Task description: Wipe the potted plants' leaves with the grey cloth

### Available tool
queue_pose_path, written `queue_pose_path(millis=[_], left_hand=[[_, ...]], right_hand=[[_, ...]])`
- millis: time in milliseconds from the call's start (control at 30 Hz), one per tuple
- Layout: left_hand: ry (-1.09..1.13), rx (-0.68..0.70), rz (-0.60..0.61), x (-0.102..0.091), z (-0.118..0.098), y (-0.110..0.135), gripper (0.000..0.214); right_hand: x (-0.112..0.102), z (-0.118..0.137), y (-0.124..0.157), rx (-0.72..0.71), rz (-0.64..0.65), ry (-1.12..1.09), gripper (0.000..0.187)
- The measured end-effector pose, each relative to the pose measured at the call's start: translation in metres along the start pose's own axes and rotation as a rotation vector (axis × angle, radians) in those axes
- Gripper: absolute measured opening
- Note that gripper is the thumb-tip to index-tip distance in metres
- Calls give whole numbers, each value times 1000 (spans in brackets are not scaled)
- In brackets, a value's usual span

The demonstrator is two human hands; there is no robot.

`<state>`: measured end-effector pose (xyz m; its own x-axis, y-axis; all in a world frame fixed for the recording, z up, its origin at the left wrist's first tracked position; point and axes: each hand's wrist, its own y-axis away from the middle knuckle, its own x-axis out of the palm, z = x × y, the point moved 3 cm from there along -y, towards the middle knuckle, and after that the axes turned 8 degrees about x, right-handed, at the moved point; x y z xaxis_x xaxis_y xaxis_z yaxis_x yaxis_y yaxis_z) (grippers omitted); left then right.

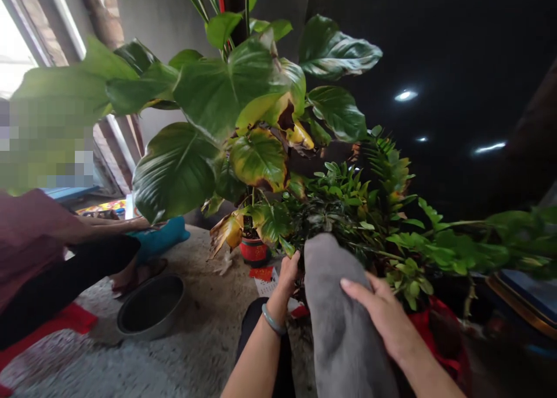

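Black-trousered leg point(87, 264) of a co-worker, far L; just R of it, grey basin point(169, 324) on floor point(204, 305), could get kicked if either person shifts a foot. Next, browned leaf point(228, 231), prob. brittle, could tear if brushed; then red pot point(255, 253) under big-leaved plant point(221, 96). L hand point(286, 278), w/ pale green bangle point(273, 321), is nr low leaf tip point(288, 247); fingers part hidden, can't tell if grip's pinching anything. Hard tug there could snap a stem. Btwn both hands: grey cloth point(333, 322); R hand point(385, 311) grip pinches its edge, thumb on top. Loose hold could drop it; wide sweep could snag foliage. R side: trailing greenery point(461, 247) & red wrapping point(430, 319) crowd R arm.
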<state>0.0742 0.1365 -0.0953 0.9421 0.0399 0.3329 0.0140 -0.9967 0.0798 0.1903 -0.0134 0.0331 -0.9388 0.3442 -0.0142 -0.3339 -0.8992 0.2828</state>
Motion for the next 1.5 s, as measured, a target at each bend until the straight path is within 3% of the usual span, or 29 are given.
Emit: queue_pose_path(millis=[67, 133, 233, 333, 400, 500, 600, 667, 767, 867, 933, 1033, 1133, 1200, 1267, 1400, 1500], left_hand=[[9, -49, 6, 2, -3, 3, 26], [21, -108, -16, 4, -3, 7, 25], [1, -159, -76, 7, -1, 12, 24], [-11, -172, -85, 9, -1, 16, 23], [-44, -117, -85, 10, -5, 17, 22], [-158, -56, -109, 9, -11, 18, 27], [-180, -91, -120, 12, -12, 20, 31], [-145, -114, -145, 13, -10, 21, 30], [-96, -131, -175, 13, -9, 21, 27], [-94, -139, -142, 11, -12, 19, 29], [-111, -118, -118, 10, -15, 19, 30], [-154, -101, -116, 10, -21, 21, 29], [-151, -132, -131, 12, -24, 25, 27], [-130, -152, -142, 15, -25, 27, 24], [-115, -175, -150, 17, -26, 28, 23], [-105, -178, -147, 17, -24, 25, 29], [-119, -148, -95, 17, -20, 21, 33]], right_hand=[[-8, 28, -13, -95, -111, -93, 33], [-12, 40, -32, -116, -191, -220, 29], [-6, 14, -52, 106, -105, -363, 28], [5, -31, -38, 289, 38, -328, 34], [5, -46, -20, 251, 61, -241, 35], [-3, -31, -8, 114, 59, -192, 36], [-19, 2, -28, -22, -33, -242, 36], [-27, 11, -47, -15, -107, -297, 33], [-26, -8, -57, 123, -153, -329, 28], [-12, -38, -37, 195, -111, -236, 28], [-4, -43, -21, 166, -56, -171, 31], [-4, -18, -21, -14, -48, -118, 35], [-10, 14, -50, -171, -85, -102, 34], [-11, 15, -69, -139, -97, -104, 31], [-8, 0, -75, -60, -99, -99, 28], [-4, -36, -44, 37, -58, -73, 28], [-11, -22, -23, 2, -3, -73, 31]])
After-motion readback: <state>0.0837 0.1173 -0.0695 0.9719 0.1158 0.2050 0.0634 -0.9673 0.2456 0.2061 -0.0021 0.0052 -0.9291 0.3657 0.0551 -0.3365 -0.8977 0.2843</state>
